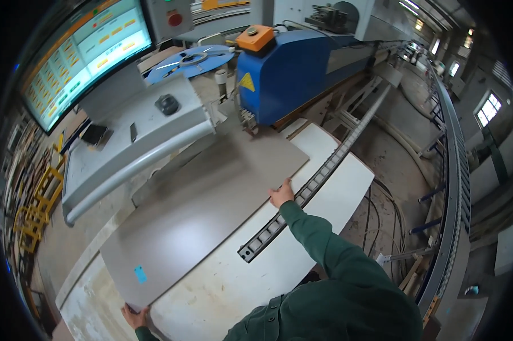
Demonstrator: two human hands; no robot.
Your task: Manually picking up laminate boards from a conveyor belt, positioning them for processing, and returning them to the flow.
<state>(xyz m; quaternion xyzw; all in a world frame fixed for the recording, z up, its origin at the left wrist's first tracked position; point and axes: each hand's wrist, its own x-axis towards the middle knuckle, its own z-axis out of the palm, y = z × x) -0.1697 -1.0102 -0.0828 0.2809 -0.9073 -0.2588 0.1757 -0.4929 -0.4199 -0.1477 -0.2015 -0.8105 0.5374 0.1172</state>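
Observation:
A long grey-brown flat panel (pixel 205 210) with a small blue label (pixel 140 274) near its lower left end lies slantwise on a white worktable (pixel 222 284). Gripping the panel's near left corner is my left hand (pixel 134 316), its thumb and fingers parted around the edge. Farther along the near long edge, my right hand (pixel 282 195) grasps the same panel, some fingers hidden beneath it. My right forearm crosses over a black roller track (pixel 319 176) set in the table. The panel's far end reaches the blue machine (pixel 290 68).
An orange control box (pixel 255 38) sits on the machine. To the left, a lit screen (pixel 86 51) stands above a grey shelf (pixel 148 119) holding a dark round object (pixel 167 104). At the right runs a long conveyor rail (pixel 452 187); black cables (pixel 390 213) lie on the floor.

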